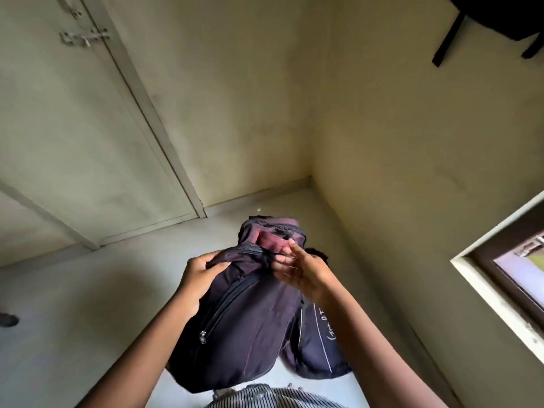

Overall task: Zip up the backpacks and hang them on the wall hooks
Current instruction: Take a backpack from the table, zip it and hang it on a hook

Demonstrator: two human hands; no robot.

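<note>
A dark purple backpack (244,325) is held up in front of me above the floor, its top compartment gaping open with a reddish lining showing. My left hand (197,278) grips the fabric at the bag's upper left edge. My right hand (300,269) pinches the zipper pull at the top opening, its other fingers spread. A second, navy backpack (318,346) with white lettering lies on the floor just behind and right of the first. Another dark bag (497,16) hangs high on the right wall with its straps dangling.
A pale door (88,136) with a metal latch stands on the left. The room's corner lies straight ahead. A window frame (497,278) projects at the right. A small dark object (7,319) sits on the floor at far left. My striped clothing shows at the bottom.
</note>
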